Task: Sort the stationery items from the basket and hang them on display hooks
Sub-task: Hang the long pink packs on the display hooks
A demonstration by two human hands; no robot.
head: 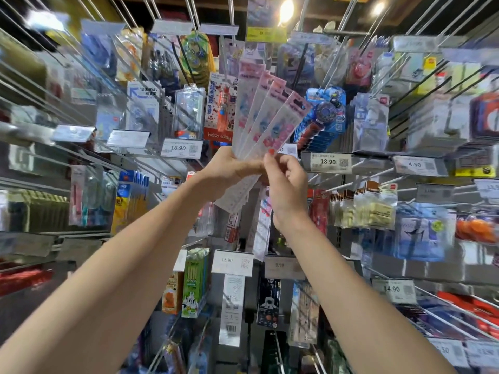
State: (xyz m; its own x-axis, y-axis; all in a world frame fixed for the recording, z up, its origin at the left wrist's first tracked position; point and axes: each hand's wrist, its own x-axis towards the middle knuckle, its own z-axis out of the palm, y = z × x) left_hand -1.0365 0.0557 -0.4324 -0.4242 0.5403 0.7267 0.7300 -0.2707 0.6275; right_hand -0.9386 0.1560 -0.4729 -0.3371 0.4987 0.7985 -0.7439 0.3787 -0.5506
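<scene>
Rulers in long clear pink-topped packets (263, 117), fanned, none yet hung: left hand (232, 168) grips the bunch before the wire display hooks (348, 168); right hand (283, 174) pinches one packet.

The fanned ruler packs (264, 114) stood before the display hooks (442, 302), gripped at their lower ends by the left hand (232, 168) and pinched from the right by the right hand (286, 179), between the 16.90 price tag (181, 148) at left and the 18.90 price tag (326, 161) at right.
</scene>
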